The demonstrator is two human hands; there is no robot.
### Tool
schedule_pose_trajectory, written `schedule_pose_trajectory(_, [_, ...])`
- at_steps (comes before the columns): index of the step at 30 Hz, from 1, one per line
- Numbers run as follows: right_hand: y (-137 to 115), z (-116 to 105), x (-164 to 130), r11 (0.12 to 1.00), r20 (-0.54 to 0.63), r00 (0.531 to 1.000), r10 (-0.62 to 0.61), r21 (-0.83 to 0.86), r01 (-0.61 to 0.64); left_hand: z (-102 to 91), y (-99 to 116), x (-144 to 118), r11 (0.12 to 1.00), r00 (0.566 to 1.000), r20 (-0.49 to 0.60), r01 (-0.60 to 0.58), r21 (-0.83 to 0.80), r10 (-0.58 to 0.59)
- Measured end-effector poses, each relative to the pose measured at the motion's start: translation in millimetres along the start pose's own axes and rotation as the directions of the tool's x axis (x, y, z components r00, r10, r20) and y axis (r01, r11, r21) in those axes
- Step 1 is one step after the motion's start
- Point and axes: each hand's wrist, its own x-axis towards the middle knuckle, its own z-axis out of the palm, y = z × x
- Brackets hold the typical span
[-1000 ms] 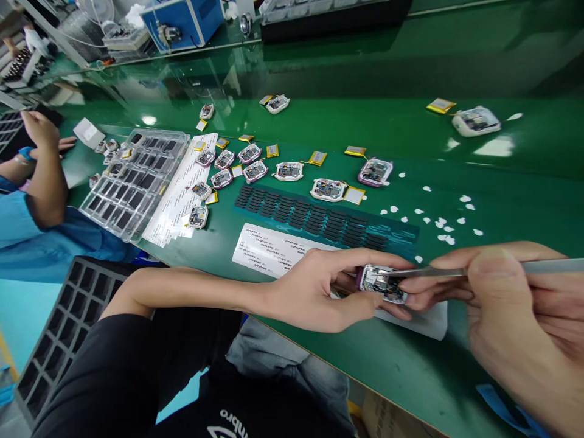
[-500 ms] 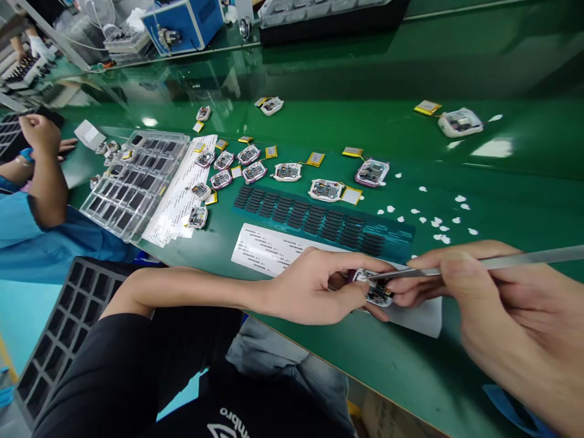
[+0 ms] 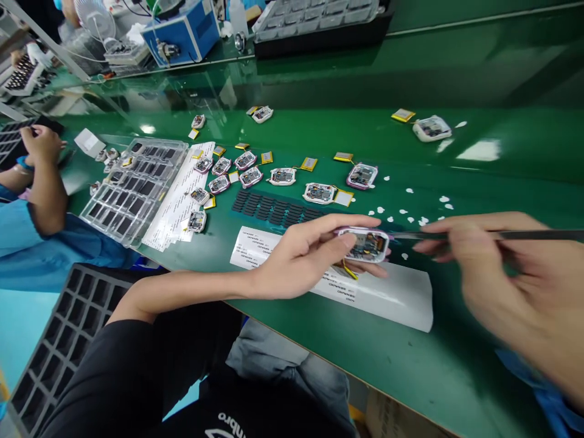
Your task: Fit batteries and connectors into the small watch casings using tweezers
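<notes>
While the left hand (image 3: 301,255) pinches the casing (image 3: 364,244), the blurred right hand (image 3: 497,274) grips tweezers (image 3: 493,235) cut off at the frame edge

Green bench (image 3: 502,79): open devices (image 3: 319,193), clear tray (image 3: 132,190), label sheets (image 3: 392,295).

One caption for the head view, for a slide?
Left hand holds an open device; right hand holds tweezers.

Open pink-rimmed device shell (image 3: 364,244) (pcb exposed), held level above white label sheet (image 3: 387,295).
</notes>
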Motion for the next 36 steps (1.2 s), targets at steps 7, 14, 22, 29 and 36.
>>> schedule_pose_trajectory(7, [-0.2, 4.3, 8.6, 0.991, 0.005, 0.993, -0.121, 0.053, 0.121, -9.1, 1.4, 9.5, 0.925, 0.999, -0.014, -0.032, 0.380, 0.040])
schedule_pose_trajectory(14, [7.6, 5.1, 10.2, 0.983, 0.024, 0.984, -0.176, 0.064, 0.174, -6.0, 1.1, 8.9, 0.446, 0.959, 0.239, -0.282, 0.850, 0.151])
schedule_pose_trajectory(22, [15.0, 3.4, 6.9, 0.983, 0.046, 0.983, -0.180, 0.057, 0.177, -11.4, -12.0, 11.6, 0.139, 0.937, 0.345, -0.350, 0.926, 0.061])
schedule_pose_trajectory(29, [16.6, 0.2, 9.0, 0.988, 0.013, 0.989, -0.150, 0.045, 0.150, -14.7, -13.5, 13.9, 0.061, 0.915, 0.399, -0.402, 0.913, 0.056])
schedule_pose_trajectory(36, [18.1, 0.6, 8.9, 0.988, 0.033, 0.989, -0.147, 0.050, 0.146, -16.8, -12.1, 14.3, -0.029, 0.886, 0.463, -0.463, 0.886, 0.032])
